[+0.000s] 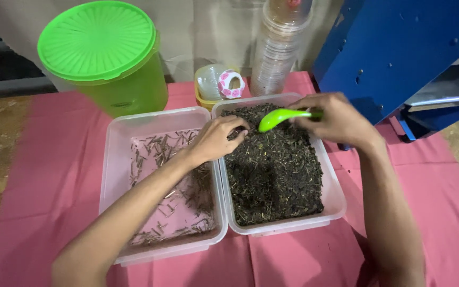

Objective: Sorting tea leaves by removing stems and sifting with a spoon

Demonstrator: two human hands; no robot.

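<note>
Right hand (336,119) closed on green spoon (281,117), bowl low over dark dried leaf mass in right tray (336,199), for raking. Left hand (216,139) pinches into same mass at tray's near-left rim, beside left tray (113,159) holding sorted stems (158,151). Both trays mid-worktop (426,212); green lidded bucket (104,53) at far edge.

We see the scene through one camera worn on the head, looking steeply down and forward from close above the pink cloth (38,175). Our own forearms enter from the bottom edge, and the two clear tubs (113,159) sit mid-frame. The far wall closes the top.
</note>
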